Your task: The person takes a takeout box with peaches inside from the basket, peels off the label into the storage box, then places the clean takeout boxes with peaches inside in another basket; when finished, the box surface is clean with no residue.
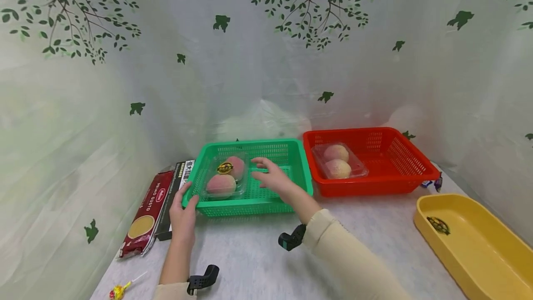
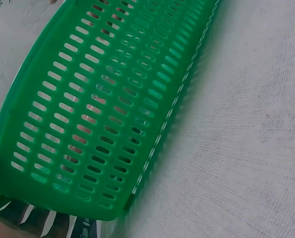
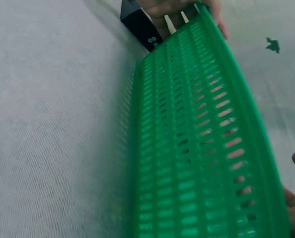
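Note:
A green plastic basket (image 1: 250, 208) with slotted walls stands on the table. In its left part lies a clear plastic box of two pink, peach-like round items (image 1: 221, 185) with a black-and-gold sticker on its lid. My left hand (image 1: 183, 214) grips the basket's front left corner, fingers and thumb at the rim; the right wrist view also shows this left hand (image 3: 180, 9) there. Over the basket's middle, right of the box, my right hand (image 1: 272, 178) hovers with fingers loosely bent, holding nothing. The left wrist view shows mostly the basket's front wall (image 2: 83, 114).
To the right stands a red basket (image 1: 370, 185) with a clear box of two pale round items (image 1: 338, 169). A yellow tray (image 1: 433, 240) bearing a sticker sits at far right. Left of the green basket lie a red package (image 1: 151, 207), a black box (image 1: 165, 226) and a lollipop (image 1: 118, 290).

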The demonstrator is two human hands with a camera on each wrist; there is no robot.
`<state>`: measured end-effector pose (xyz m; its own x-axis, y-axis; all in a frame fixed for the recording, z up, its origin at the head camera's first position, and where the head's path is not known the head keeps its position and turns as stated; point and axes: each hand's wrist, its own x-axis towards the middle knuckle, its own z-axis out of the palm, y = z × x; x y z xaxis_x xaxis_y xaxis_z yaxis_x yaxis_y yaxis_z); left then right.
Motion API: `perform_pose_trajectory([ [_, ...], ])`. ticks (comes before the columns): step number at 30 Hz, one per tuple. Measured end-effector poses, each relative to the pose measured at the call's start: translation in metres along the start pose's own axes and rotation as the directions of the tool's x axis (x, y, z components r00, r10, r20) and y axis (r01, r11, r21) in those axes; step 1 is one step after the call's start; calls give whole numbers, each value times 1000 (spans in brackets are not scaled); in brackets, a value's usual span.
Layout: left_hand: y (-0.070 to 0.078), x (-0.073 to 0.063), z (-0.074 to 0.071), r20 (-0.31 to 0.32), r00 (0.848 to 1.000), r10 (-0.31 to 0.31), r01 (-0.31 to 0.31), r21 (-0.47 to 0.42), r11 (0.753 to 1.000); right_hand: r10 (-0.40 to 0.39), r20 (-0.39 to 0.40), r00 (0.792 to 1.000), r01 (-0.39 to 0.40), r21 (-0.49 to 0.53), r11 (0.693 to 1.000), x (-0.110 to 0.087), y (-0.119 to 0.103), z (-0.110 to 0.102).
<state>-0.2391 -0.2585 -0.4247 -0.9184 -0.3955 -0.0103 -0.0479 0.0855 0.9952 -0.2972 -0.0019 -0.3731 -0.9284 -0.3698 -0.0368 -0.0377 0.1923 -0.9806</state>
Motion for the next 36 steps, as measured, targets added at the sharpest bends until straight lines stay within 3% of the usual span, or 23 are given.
perform_pose_trajectory([
  [8, -5, 0, 2, -28, 1000, 11, -11, -5, 1000, 106, 109, 988, -100, -64, 993, 20, 2, 18],
  [16, -7, -1, 3, -58, 998, 19, -19, -9, 1000, 192, 259, 947, -167, -113, 979, 28, 5, 23],
  [24, -8, 2, 6, -57, 998, 36, -37, -17, 999, 191, 242, 951, -178, -76, 981, 27, 7, 20],
  [36, -7, -1, 7, -60, 998, 21, -24, -54, 998, 183, 167, 969, -207, 139, 968, 28, 10, 14],
])
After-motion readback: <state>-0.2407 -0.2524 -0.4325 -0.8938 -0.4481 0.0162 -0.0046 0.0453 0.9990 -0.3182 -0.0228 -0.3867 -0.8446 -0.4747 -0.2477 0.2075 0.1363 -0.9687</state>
